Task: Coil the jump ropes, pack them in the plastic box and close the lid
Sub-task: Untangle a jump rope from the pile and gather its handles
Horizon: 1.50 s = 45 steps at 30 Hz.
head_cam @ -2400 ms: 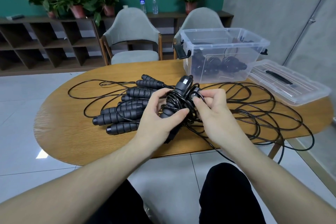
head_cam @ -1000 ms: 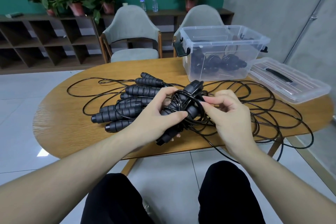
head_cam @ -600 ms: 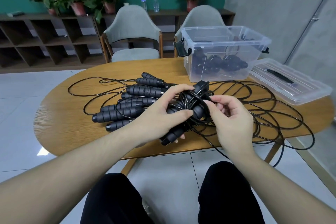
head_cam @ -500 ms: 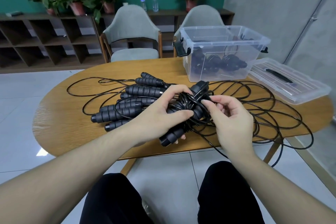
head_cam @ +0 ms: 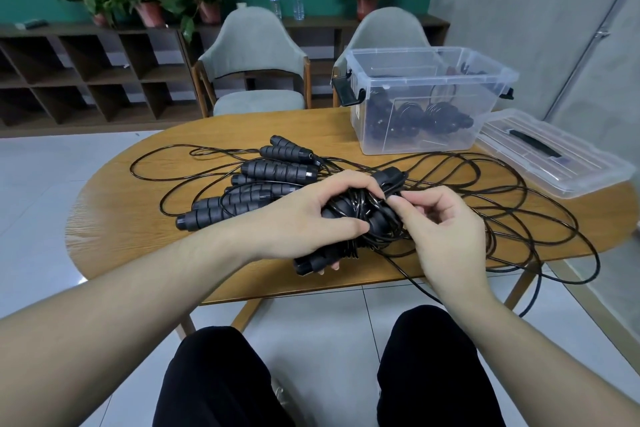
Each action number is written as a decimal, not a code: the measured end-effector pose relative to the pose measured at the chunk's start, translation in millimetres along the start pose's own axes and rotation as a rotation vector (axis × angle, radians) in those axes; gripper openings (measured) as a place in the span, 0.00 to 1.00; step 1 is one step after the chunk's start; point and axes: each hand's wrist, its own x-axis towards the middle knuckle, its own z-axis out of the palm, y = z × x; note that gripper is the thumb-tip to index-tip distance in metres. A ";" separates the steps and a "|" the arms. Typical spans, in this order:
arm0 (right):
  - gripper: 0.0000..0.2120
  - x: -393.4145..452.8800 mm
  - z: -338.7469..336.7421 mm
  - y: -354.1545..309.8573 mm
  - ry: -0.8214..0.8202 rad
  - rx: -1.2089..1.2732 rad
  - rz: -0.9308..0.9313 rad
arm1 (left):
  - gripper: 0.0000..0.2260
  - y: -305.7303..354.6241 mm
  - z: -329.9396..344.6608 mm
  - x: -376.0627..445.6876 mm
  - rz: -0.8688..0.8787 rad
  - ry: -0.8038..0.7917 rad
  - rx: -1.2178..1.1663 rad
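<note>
Left hand wrapped round coiled jump rope above tabletop edge — handles mostly hidden. Right hand grip pinching cord. Plastic box behind — contents blurred; lid beside it.

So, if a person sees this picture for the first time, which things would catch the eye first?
First, the two hands at the centre: the left hand grips a coiled jump rope while the right hand pinches its cord. Behind them, a pile of black handles and loose cords spreads over the wooden table. At the far right stands the open clear plastic box, ropes already inside, its lid beside it.
</note>
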 end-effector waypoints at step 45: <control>0.05 38.8 -17.6 -24.3 -0.473 -0.781 -0.525 | 0.24 4.4 -16.9 16.1 -0.048 -0.207 0.715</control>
